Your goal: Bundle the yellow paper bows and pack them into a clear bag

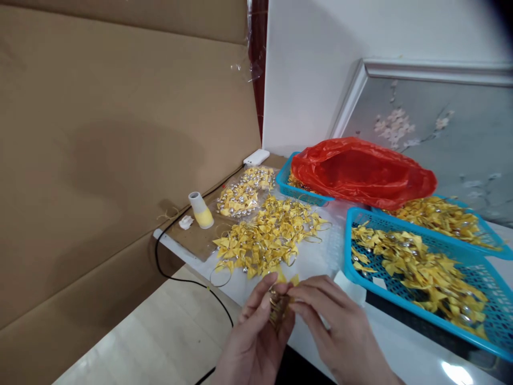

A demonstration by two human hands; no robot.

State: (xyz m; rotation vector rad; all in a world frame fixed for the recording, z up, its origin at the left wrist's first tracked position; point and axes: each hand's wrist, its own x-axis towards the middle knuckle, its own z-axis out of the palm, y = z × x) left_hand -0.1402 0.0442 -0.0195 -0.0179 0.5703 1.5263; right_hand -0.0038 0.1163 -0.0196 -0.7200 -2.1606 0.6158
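Note:
Near the table's front edge my left hand (260, 326) is curled around a small gold-brown bundle (278, 308), whose exact kind I cannot make out. My right hand (331, 313) meets it from the right, thumb and fingertips pinched at the bundle's upper end. Yellow fabric tips (286, 275) stick up just beyond the fingertips; whether they join the bundle is hidden. Right behind my hands lies a loose pile of yellow ribbon bows (260, 235) with thin cord loops and silvery beads or bells.
Clear bags of silver-beaded yellow pieces (242, 195) lie behind the pile. A yellow-and-white cone spool (201, 210) stands left, near a black cable (158, 251). Blue baskets (348, 251) of yellow bows fill the right side. A red plastic bag (360, 171) lies over the back ones. Cardboard (120, 133) walls the left.

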